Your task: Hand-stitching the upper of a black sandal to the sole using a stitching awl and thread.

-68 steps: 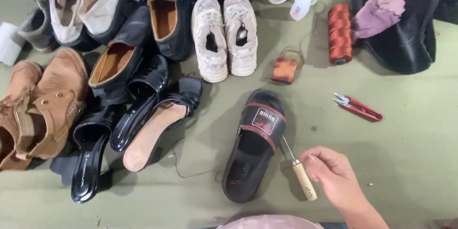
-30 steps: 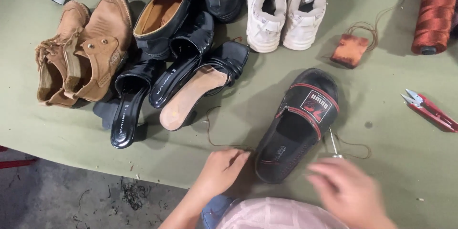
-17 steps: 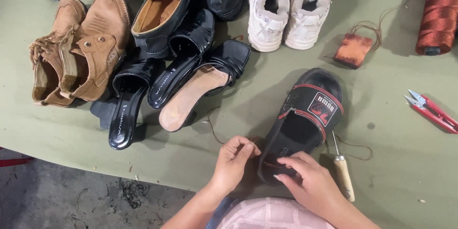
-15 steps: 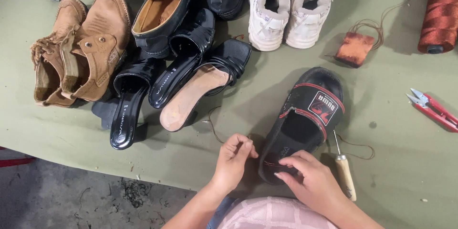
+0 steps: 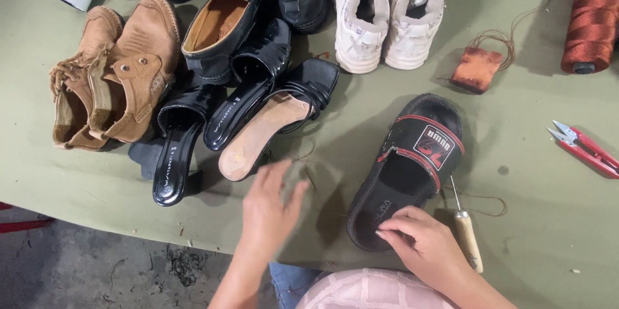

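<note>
Right hand (image 5: 429, 248): fingers (image 5: 394, 230) curled down on the heel end of the black rubber slide sandal with the red-trimmed strap (image 5: 406, 170), pressing it, not wrapped round it. Left hand (image 5: 267, 209): fingers (image 5: 274, 177) spread wide, holding nothing, hovering over the olive-green worktop (image 5: 529, 219) just left of the sandal; blurred, so contact with the cloth can't be judged.

The sandal lies sole-down, toe pointing up-right, near the front edge.

Handling, my read: light, flexible moulded footbed, slightly grippy, not fragile. Strap is the stiffest part. Best hold is across the heel or pinching the sidewall below the strap; it'll bend if lifted by the toe alone.

Just right of the sandal: one wooden-handled awl with a thin steel shaft (image 5: 465, 228), thread trailing from it.

Count outward:
- red thread snips (image 5: 583, 148): one
- rust-orange wax-like block with thread round it (image 5: 476, 69): one
- dark red thread spool (image 5: 593, 19): one
- white sneakers (image 5: 387, 12): two
- black heeled sandals and mules (image 5: 251, 99): three visible
- tan suede ankle boots (image 5: 109, 77): two
- black leather loafers (image 5: 225, 25): two, more shoes cut off at the top edge
</note>
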